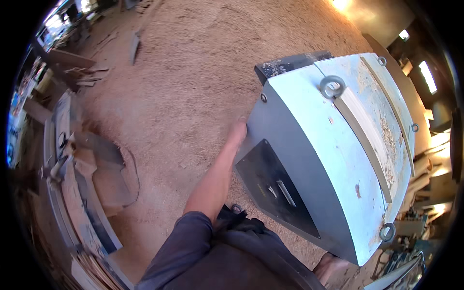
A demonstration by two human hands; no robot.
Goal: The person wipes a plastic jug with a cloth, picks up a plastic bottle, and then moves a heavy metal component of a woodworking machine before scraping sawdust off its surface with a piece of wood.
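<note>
A large grey machine housing with a pale blue-white top stands in front of me on the right. My left hand reaches to its left side, and the fingers are blurred and partly hidden against the housing. Low at the near right corner, my right hand goes behind the machine's lower edge, which covers its fingers. A dark panel with a slot-like handle is set into the side facing me. Two wooden strips lie across the top, between metal lifting rings. Wood chips are scattered there.
Sawdust covers the floor. On the left stands a long woodworking machine with a rail, near stacked boards. A loose board lies at the far left. Timber leans along the right.
</note>
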